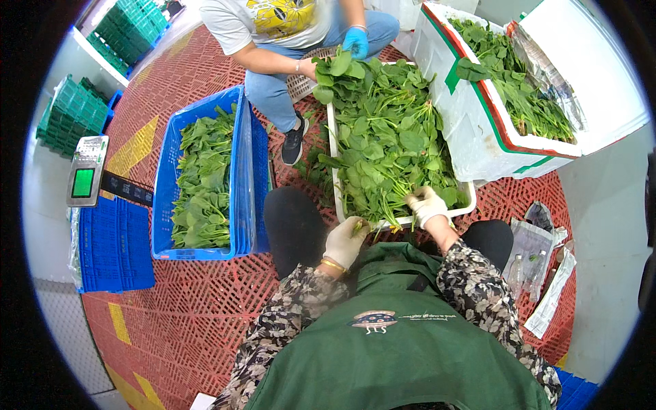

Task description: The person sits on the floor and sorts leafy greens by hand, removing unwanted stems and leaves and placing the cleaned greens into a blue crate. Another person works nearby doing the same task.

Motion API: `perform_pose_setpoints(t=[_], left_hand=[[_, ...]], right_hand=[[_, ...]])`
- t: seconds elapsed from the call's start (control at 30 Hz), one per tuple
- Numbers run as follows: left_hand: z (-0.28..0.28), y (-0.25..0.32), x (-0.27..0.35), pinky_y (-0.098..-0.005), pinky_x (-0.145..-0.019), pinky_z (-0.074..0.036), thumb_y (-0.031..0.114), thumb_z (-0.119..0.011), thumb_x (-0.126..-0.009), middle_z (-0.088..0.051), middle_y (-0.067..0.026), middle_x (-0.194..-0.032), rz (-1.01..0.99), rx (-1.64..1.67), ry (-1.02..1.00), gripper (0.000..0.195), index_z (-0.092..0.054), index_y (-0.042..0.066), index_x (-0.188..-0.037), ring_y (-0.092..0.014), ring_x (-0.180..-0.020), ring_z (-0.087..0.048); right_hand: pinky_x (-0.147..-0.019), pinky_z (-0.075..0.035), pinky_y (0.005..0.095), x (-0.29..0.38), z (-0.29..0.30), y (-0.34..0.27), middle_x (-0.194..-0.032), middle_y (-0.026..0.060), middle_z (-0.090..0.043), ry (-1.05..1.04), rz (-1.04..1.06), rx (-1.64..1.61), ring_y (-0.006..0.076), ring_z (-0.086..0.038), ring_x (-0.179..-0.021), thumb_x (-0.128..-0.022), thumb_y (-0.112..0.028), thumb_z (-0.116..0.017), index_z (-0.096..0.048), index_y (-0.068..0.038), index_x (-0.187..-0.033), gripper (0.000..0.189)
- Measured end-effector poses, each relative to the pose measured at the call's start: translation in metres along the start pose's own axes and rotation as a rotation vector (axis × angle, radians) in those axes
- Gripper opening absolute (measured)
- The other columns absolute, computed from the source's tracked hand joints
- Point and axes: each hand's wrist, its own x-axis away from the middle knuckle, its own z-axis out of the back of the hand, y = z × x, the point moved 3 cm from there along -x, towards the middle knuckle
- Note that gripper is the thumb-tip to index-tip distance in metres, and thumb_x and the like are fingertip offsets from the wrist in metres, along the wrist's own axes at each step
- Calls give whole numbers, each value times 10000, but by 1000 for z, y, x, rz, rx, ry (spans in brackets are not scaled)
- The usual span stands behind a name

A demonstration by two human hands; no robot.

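Note:
A white plastic crate heaped with loose leafy greens, which look like spinach, lies before my knees. At its near edge my left hand, in a pale glove, pinches a small bit of green stem between thumb and fingers. My right hand, gloved alike, has its fingers curled around stems at the near right of the heap. Stems and a yellowish leaf hang over the rim between my hands. The right fingertips are partly hidden.
Opposite sits a co-worker; one blue-gloved hand and a hand with greens are over the crate. Left stand a blue crate of greens and a scale. Right are a foam box of greens and plastic bottles.

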Motion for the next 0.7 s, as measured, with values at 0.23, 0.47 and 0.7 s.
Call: perform_pose_setpoints(t=[0.23, 0.47, 0.7], left_hand=[[7, -10, 2, -274, -697, -490, 123, -669, -856, -665, -98, -826, 70, 47, 42, 184, -642, 36, -1016, -137, -744, -616], [7, -17, -10, -257, -710, -486, 123, -661, -862, -667, -49, -842, 145, 154, 118, 176, -648, 22, -1006, -97, -753, -591], [31, 22, -29, -297, -754, -527, 124, -735, -779, -657, -95, -936, 186, 373, 174, 352, -615, 28, -1096, -164, -779, -636]], right_hand=[[-713, -520, 293, -11, 9, -28, -859, 97, -704, 37, 76, -400, 197, -659, -753, -772, -167, -721, -667, -58, -942, 209], [-577, -463, 222, -33, 84, -61, -759, 54, -654, 146, 287, -467, 103, -593, -637, -776, -75, -715, -656, 30, -949, 210], [-525, -464, 232, -23, 106, -84, -739, 49, -635, 60, 122, -874, 111, -566, -576, -791, -97, -699, -646, 24, -960, 214]])
